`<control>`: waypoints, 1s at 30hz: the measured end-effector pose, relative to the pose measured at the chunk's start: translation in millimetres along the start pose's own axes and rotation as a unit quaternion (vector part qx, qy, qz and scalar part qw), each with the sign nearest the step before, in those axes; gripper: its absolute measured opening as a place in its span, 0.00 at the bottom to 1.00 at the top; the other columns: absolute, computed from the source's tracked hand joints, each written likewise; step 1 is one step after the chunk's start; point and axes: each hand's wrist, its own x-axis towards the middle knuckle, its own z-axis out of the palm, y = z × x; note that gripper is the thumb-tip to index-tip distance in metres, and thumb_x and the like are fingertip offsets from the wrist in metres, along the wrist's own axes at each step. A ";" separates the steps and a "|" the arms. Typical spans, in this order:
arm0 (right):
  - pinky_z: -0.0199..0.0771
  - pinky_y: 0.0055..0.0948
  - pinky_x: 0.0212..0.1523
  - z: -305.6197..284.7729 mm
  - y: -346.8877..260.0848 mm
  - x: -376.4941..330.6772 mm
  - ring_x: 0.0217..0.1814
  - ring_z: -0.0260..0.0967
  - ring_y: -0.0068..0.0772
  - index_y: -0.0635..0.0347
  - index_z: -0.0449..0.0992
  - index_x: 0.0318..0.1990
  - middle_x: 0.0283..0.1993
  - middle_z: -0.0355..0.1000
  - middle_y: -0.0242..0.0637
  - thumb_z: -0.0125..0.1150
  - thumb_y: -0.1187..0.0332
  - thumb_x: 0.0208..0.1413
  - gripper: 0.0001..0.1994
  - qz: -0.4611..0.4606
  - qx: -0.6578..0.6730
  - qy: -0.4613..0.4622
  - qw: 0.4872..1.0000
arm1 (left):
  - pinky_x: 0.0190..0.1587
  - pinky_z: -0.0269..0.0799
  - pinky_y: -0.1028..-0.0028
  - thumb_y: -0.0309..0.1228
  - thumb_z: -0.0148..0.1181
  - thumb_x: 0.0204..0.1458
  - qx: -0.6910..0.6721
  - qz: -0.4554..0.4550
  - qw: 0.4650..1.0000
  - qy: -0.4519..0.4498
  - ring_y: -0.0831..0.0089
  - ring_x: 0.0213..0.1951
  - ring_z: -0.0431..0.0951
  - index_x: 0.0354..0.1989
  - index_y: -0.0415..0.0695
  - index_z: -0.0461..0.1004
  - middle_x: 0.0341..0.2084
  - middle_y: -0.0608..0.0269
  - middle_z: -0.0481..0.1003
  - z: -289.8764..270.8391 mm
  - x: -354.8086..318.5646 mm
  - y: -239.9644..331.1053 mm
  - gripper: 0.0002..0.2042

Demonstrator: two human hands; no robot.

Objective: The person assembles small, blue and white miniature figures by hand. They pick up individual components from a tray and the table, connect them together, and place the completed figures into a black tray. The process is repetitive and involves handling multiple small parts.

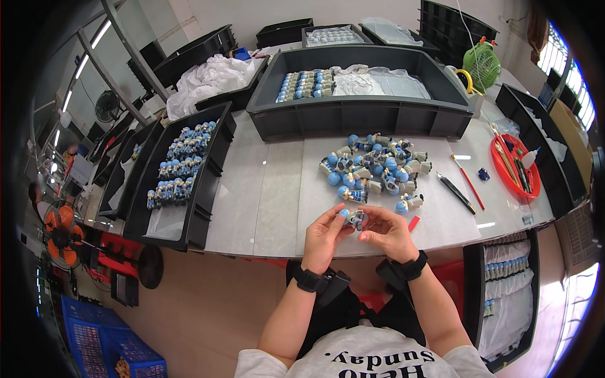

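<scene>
Close to the table's near edge, a small figurine (355,219) with a blue head and grey body is held between both hands. My left hand (322,238) pinches its blue-headed end. The fingers of my right hand (389,234) close round its other end. Just beyond lies a loose pile of similar figurines (378,165), blue-capped with grey or blue bodies. One single figurine (409,203) rests apart at the pile's near side. Beside my right hand is a small red strip (413,223).
Behind the pile stands a large black tray (359,120) with rows of figurines and white cloth. Another black tray (200,195) of figurines sits left. To the right lie a craft knife (456,193), a thin red brush (468,183) and a red basket (534,183) of tools.
</scene>
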 end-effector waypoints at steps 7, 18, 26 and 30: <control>0.68 0.17 0.38 1.7 -4.1 0.2 0.37 0.63 0.17 0.65 0.66 0.48 0.37 0.67 0.31 0.66 0.73 0.40 0.25 0.003 -0.001 -0.003 1.000 | 0.45 0.70 0.75 0.25 0.49 0.53 -0.016 0.002 1.000 0.017 0.72 0.42 0.71 0.50 0.37 0.62 0.41 0.58 0.70 3.9 -2.4 4.1 0.15; 0.69 0.18 0.39 1.7 -0.2 2.1 0.37 0.65 0.17 0.66 0.66 0.48 0.40 0.67 0.33 0.62 0.78 0.43 0.22 0.020 -0.045 0.008 0.999 | 0.49 0.66 0.76 0.16 0.53 0.46 -0.059 0.059 0.997 0.001 0.76 0.44 0.69 0.49 0.40 0.64 0.48 0.58 0.67 -2.0 -5.9 -0.6 0.19; 0.69 0.18 0.40 1.1 2.4 2.4 0.38 0.66 0.18 0.66 0.66 0.48 0.39 0.68 0.33 0.61 0.80 0.42 0.22 0.017 -0.056 0.009 0.998 | 0.48 0.66 0.77 0.14 0.53 0.44 -0.063 0.073 0.995 -0.009 0.75 0.45 0.69 0.50 0.40 0.64 0.48 0.57 0.66 -2.7 -6.5 -1.1 0.21; 0.69 0.18 0.39 1.4 1.1 2.1 0.37 0.66 0.18 0.65 0.66 0.49 0.39 0.68 0.33 0.62 0.79 0.42 0.22 0.020 -0.058 0.009 0.998 | 0.48 0.66 0.77 0.14 0.53 0.44 -0.066 0.072 0.995 -0.013 0.75 0.46 0.68 0.50 0.40 0.64 0.48 0.56 0.66 -3.8 -6.8 -1.9 0.22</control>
